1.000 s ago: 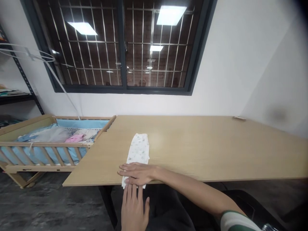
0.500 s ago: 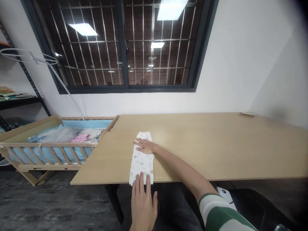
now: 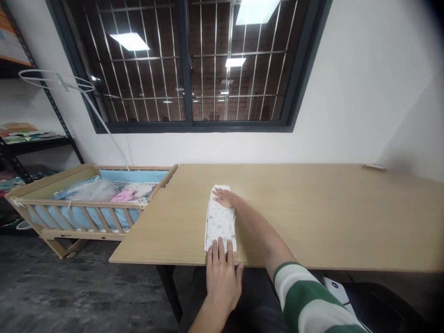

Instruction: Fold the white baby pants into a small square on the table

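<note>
A folded white cloth (image 3: 220, 222) with a small printed pattern lies lengthwise on the wooden table (image 3: 312, 212), its near end just inside the front edge. My right hand (image 3: 226, 197) rests flat on the far end of the cloth, fingers spread and pointing left. At the near end, my left hand (image 3: 223, 275) is stretched out palm down, its fingertips touching the cloth's edge. Neither hand grips anything. The folds show as layered edges along the cloth's left side.
To the left stands a wooden crib (image 3: 86, 206) with blue lining and pink and white bedding. Behind it are a white hoop stand (image 3: 107, 129) and a shelf rack (image 3: 38, 145) with folded fabrics. A black chair (image 3: 385, 300) is at lower right. A barred window faces me.
The cloth has slid away from the table's front edge, and both hands have moved forward with it. My view has turned slightly left.
</note>
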`<move>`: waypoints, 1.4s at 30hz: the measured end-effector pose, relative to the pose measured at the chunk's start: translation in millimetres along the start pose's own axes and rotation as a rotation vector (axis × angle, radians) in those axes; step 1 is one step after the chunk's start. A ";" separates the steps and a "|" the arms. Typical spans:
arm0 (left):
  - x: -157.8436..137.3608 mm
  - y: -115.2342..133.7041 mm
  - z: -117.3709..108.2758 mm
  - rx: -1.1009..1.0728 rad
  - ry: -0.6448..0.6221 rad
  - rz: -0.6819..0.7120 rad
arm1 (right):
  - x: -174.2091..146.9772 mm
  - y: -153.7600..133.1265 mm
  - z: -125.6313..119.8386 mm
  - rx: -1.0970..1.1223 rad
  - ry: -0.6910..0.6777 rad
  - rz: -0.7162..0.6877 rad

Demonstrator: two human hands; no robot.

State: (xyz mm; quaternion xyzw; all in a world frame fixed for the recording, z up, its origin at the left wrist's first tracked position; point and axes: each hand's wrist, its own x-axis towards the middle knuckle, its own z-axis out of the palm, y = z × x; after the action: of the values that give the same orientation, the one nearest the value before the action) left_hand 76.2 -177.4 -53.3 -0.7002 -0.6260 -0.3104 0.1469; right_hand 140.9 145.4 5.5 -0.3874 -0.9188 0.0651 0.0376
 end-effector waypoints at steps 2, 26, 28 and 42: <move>1.2 1.2 -0.1 0.001 -0.011 -0.006 | -1.3 -5.0 -1.4 -0.053 0.052 -0.030; -10.8 -92.7 -42.0 -0.379 -0.090 0.350 | -282.7 -147.2 42.4 0.244 0.428 -0.115; -15.8 -88.7 -49.7 -0.401 -0.060 0.407 | -291.5 -153.1 45.5 0.266 0.485 -0.109; 16.2 -70.5 -137.6 -0.565 0.085 0.493 | -324.3 -177.8 -42.8 0.660 0.495 -0.096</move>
State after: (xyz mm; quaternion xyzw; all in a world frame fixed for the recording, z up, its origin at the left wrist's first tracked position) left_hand -26.2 -234.2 49.0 -0.8291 -0.3218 -0.4551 0.0440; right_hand 246.4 -206.1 68.2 -0.3153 -0.8288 0.2593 0.3826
